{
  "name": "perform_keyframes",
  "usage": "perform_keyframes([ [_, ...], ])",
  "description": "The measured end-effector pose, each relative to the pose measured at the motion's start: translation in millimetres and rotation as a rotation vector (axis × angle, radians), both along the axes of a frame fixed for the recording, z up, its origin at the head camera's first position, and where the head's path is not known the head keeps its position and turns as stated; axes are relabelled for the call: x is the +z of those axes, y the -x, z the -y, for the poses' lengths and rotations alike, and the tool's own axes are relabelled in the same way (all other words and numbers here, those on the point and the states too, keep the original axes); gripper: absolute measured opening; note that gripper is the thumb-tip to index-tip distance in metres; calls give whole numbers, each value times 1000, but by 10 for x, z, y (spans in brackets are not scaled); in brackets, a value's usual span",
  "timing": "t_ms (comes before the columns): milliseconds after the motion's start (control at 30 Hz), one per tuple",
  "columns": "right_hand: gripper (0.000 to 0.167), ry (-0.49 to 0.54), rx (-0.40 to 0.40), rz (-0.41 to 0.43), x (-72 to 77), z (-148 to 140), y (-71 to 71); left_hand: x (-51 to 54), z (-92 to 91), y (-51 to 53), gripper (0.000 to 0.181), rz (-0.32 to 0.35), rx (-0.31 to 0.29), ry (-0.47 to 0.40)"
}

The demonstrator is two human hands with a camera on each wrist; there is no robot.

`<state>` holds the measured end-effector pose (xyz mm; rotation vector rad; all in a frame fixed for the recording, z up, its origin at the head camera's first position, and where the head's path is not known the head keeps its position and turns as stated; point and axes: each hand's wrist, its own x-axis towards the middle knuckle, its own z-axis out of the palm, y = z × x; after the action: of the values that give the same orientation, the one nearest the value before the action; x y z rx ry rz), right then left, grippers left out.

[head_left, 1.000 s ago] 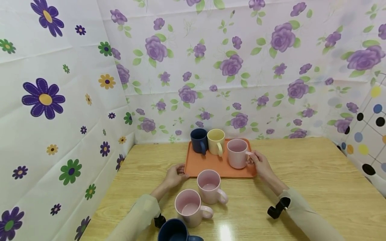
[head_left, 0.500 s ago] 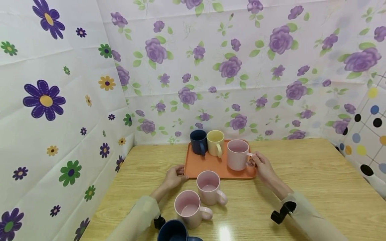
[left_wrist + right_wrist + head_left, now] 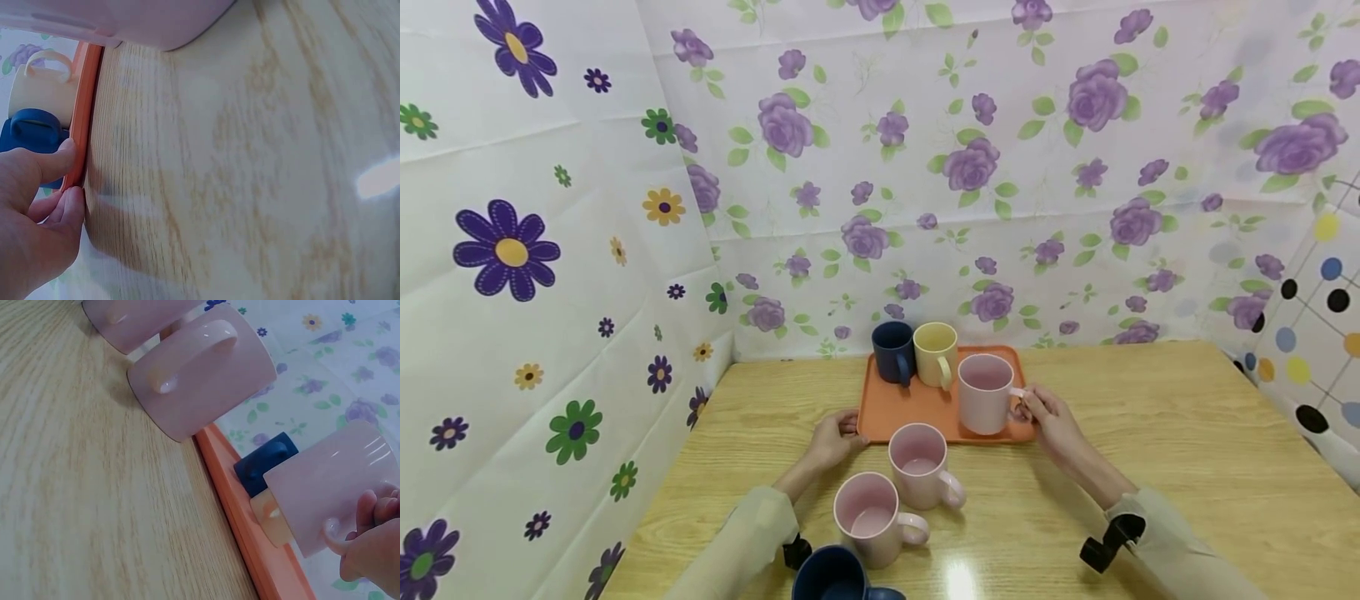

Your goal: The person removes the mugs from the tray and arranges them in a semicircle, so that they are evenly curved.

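Head view: the right hand (image 3: pixel 1060 427) grips the handle of a pink mug (image 3: pixel 985 396) at the front right of an orange tray (image 3: pixel 913 408); contact with the tray is unclear. The mug is upright, handle pointing right; the tray's long axis runs left to right. Left wrist: the left hand (image 3: pixel 40 212) pinches the tray's corner. Right wrist: navy (image 3: pixel 265 464) and yellow mugs (image 3: pixel 270 519) show behind.

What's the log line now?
left hand: pinches orange tray at near-left corner | right hand: holds pink mug by handle, tray contact unclear | on tray: navy mug, yellow mug | table: two pink mugs, second navy mug
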<state>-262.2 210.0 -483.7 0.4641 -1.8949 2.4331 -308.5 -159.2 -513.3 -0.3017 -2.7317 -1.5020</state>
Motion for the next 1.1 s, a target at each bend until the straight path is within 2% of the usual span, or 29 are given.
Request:
perform_keyframes([
  [200, 21, 9, 37, -10, -34, 1, -57, -11, 6, 4, 49, 5, 3, 0],
  [400, 21, -16, 36, -14, -59, 9, -121, -26, 7, 7, 49, 1, -11, 1],
  [567, 21, -1, 49, -25, -48, 21, -169, -29, 10, 7, 50, 0, 4, -2],
  [767, 22, 36, 101, -50, -61, 43, -224, -35, 19, -6, 50, -1, -3, 11],
  [1100, 21, -38, 116, -18, -43, 25, -297, -32, 19, 16, 50, 6, 1, -2],
])
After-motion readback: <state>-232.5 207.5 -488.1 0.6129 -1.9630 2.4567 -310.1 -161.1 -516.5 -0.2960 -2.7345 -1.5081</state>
